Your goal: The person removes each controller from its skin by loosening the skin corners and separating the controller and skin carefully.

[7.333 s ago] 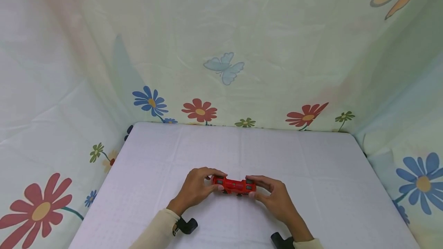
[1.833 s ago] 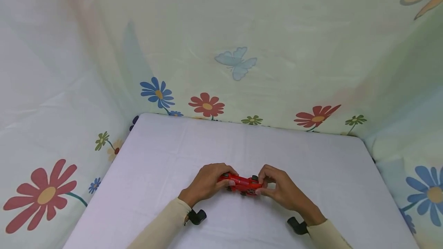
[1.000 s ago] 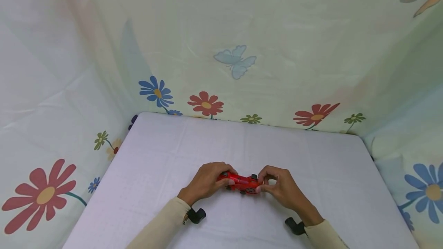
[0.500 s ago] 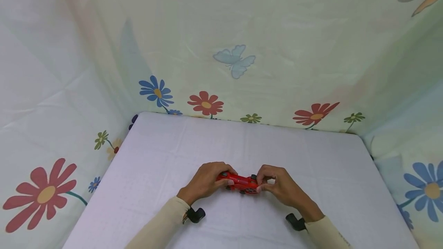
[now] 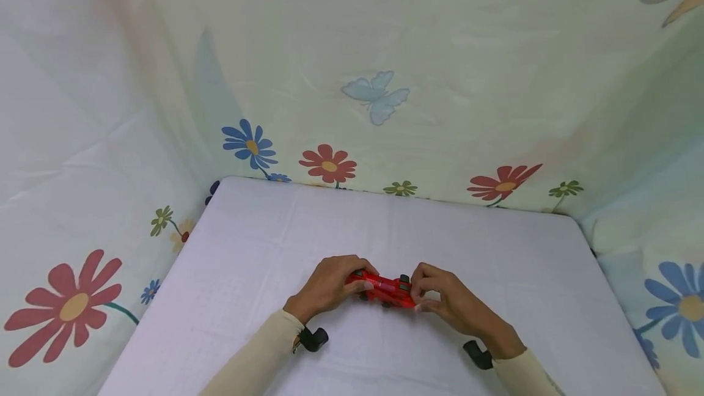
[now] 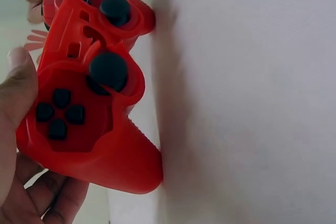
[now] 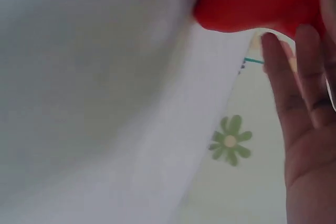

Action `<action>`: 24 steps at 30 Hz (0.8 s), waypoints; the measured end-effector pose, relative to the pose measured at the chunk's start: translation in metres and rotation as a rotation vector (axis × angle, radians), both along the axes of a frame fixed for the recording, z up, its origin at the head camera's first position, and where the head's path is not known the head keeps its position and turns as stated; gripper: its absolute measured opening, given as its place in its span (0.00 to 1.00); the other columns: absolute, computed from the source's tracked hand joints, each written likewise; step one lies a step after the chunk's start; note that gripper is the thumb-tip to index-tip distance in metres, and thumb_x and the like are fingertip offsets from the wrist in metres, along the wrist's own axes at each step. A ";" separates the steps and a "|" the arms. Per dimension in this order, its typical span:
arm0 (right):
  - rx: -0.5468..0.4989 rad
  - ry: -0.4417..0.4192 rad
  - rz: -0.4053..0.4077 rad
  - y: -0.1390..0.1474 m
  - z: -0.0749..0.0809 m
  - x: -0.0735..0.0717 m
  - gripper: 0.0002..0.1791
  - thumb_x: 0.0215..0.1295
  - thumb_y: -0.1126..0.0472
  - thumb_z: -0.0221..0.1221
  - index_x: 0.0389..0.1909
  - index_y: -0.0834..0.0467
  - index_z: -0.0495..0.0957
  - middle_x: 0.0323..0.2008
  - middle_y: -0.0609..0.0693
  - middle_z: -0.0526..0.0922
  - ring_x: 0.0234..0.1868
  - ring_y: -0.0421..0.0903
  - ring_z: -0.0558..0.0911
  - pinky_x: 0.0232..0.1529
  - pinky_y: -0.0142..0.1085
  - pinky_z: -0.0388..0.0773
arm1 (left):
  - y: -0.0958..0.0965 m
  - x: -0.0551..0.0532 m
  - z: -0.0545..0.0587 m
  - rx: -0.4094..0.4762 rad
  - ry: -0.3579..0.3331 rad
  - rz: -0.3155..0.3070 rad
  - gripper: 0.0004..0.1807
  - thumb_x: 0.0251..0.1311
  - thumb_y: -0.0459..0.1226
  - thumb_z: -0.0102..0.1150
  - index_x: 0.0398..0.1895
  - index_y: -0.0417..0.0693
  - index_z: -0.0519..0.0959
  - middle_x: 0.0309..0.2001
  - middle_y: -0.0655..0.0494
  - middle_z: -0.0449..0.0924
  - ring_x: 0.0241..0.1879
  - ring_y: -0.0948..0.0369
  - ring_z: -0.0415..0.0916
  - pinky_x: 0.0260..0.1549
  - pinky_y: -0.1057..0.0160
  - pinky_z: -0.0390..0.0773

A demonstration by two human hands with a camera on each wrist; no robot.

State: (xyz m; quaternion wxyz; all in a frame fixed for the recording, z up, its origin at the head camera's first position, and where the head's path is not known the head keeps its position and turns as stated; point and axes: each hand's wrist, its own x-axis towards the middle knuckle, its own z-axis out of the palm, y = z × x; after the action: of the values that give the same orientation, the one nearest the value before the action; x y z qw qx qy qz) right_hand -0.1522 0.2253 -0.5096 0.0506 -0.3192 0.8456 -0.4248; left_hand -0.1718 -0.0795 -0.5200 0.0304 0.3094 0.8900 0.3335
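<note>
A red game controller (image 5: pixel 385 286) with dark thumbsticks stands tilted, grips down, at the table's middle. In the left wrist view, a soft red silicone cover (image 6: pixel 121 156) is around it, sitting askew and stretched near the far end, where part of the controller's red shell shows. My left hand (image 5: pixel 329 283) grips the controller's left end, thumb on the upper edge and fingers behind. At the other end, my right hand (image 5: pixel 456 303) pinches the cover's edge between thumb and index finger. Its other fingers reach out behind the red grip in the right wrist view.
A white cloth covers the table (image 5: pixel 286 225). Curtains with printed flowers and butterflies (image 5: pixel 378 98) hang behind and at both sides. Black wrist cameras (image 5: pixel 478 354) stick out from both wrists.
Over the earlier frames, the controller went from level to tilted, and my right hand from its end to the cover's edge. Lately that hand has shifted slightly right; the left hand keeps its grip.
</note>
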 end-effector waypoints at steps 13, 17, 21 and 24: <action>-0.150 -0.093 -0.215 -0.006 -0.017 0.007 0.22 0.57 0.57 0.78 0.49 0.46 0.79 0.45 0.45 0.83 0.40 0.44 0.82 0.48 0.34 0.85 | 0.000 -0.002 0.004 -0.003 -0.013 -0.018 0.15 0.69 0.50 0.67 0.57 0.64 0.84 0.51 0.68 0.88 0.47 0.70 0.80 0.52 0.63 0.80; -0.102 -0.065 -0.323 -0.018 -0.017 0.013 0.29 0.56 0.49 0.79 0.58 0.44 0.80 0.52 0.42 0.84 0.45 0.42 0.79 0.53 0.37 0.84 | -0.001 -0.004 0.001 -0.002 -0.035 -0.027 0.16 0.68 0.50 0.69 0.57 0.66 0.84 0.52 0.70 0.87 0.48 0.70 0.80 0.53 0.62 0.80; -0.047 -0.064 -0.370 -0.030 -0.017 0.015 0.29 0.57 0.44 0.78 0.59 0.44 0.83 0.52 0.39 0.85 0.51 0.40 0.81 0.54 0.42 0.84 | -0.002 -0.008 0.000 0.007 -0.069 -0.043 0.17 0.67 0.49 0.71 0.57 0.66 0.84 0.53 0.70 0.87 0.48 0.70 0.79 0.53 0.62 0.81; -0.045 -0.096 -0.374 -0.033 -0.019 0.014 0.27 0.59 0.43 0.76 0.58 0.47 0.85 0.50 0.38 0.87 0.50 0.42 0.85 0.54 0.41 0.85 | -0.002 -0.013 -0.001 0.036 -0.135 -0.075 0.17 0.66 0.50 0.72 0.57 0.67 0.84 0.52 0.70 0.86 0.49 0.71 0.78 0.54 0.62 0.80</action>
State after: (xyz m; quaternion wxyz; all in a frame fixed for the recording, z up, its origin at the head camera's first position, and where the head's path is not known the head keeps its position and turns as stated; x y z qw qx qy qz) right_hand -0.1377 0.1923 -0.5287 0.0040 -0.1371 0.8771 -0.4603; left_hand -0.1848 -0.0815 -0.5214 0.0970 0.3201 0.8675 0.3683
